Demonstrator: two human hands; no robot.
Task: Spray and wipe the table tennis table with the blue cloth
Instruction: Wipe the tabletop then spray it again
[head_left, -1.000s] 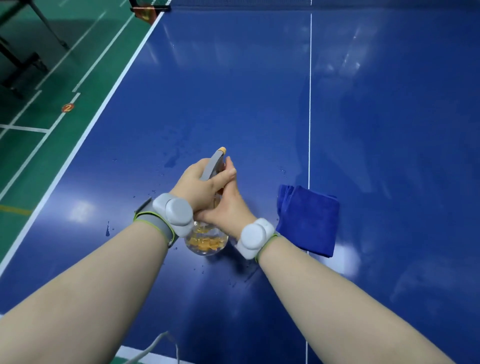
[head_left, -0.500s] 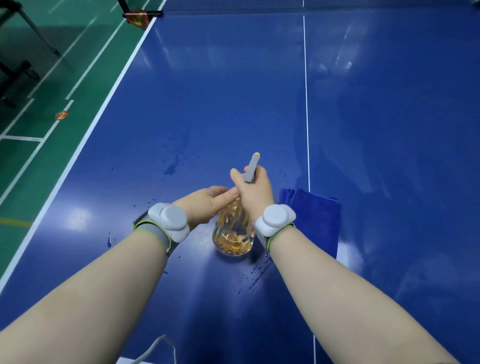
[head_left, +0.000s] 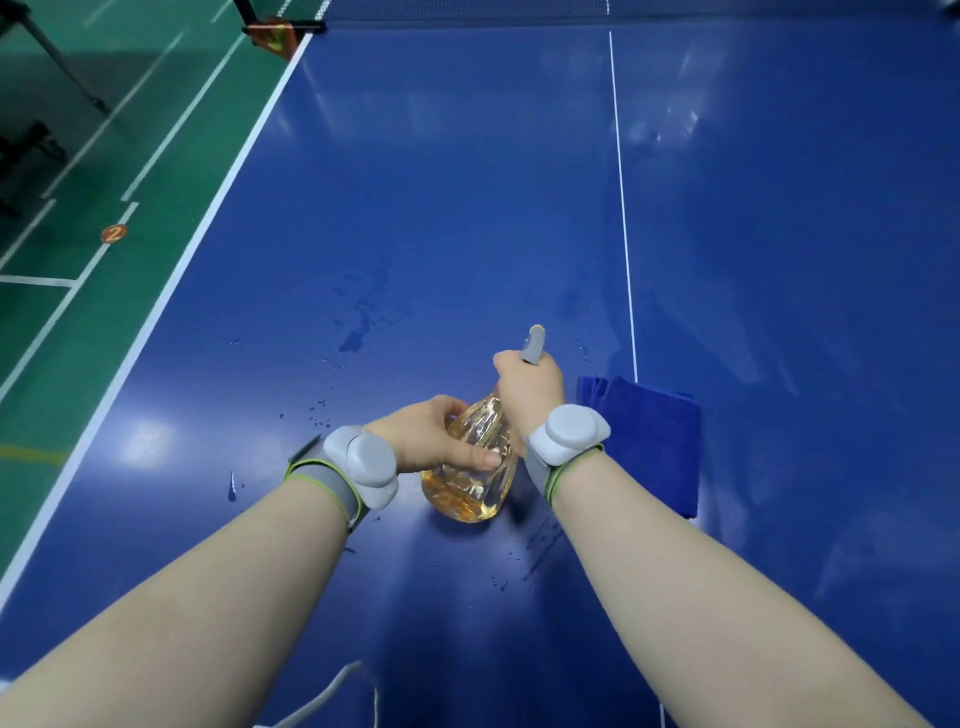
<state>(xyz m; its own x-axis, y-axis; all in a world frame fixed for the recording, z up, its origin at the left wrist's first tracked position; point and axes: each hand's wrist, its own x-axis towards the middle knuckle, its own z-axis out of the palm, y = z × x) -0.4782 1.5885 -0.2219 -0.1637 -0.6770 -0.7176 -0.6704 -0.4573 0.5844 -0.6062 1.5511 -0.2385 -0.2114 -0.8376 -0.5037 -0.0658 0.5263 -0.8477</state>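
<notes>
Gripping the bottle (head_left: 470, 467) with both hands, you have your right hand (head_left: 530, 387) curled round its neck and your left hand (head_left: 426, 436) wrapped round its belly. Droplets (head_left: 358, 332) on the table (head_left: 467, 182) suggest spraying is under way. Wiping looks unstarted, since the cloth (head_left: 649, 441) lies folded just right of the bottle. Nothing blocks it; a cable (head_left: 332, 691) trails at the near edge.

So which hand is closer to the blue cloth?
Right. The right hand grips the spray bottle beside the blue cloth; the left hand holds the bottle's belly, farther from it.
</notes>
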